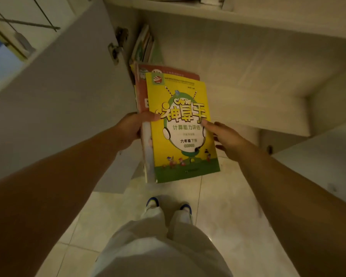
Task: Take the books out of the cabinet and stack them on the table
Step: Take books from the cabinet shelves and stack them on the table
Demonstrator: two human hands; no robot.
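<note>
I have a small pile of books (180, 126) held out in front of me, over the floor (228, 206) and just clear of the open cabinet (238, 56). My left hand (132, 126) is clamped on the pile's left edge, thumb on top of the yellow cover and fingers underneath. My right hand (226, 138) is flat and spread against the right edge, thumb lying on the cover, more a steadying palm than a true grip.

These look like thin paperback workbooks: light one by one, floppy, with glossy covers that I'd expect to slide on each other. The yellow one sits askew on the red one (168, 71) beneath it, so the pile is already loose. I'd keep both hands at mid-length on the long edges, squeezing inward with fingers under the bottom book so the pile can't sag or fan.

Beyond my left hand, more books (145, 45) stand leaning at the cabinet's left wall, beside the door (58, 96). I can't see the bench from here.
</note>
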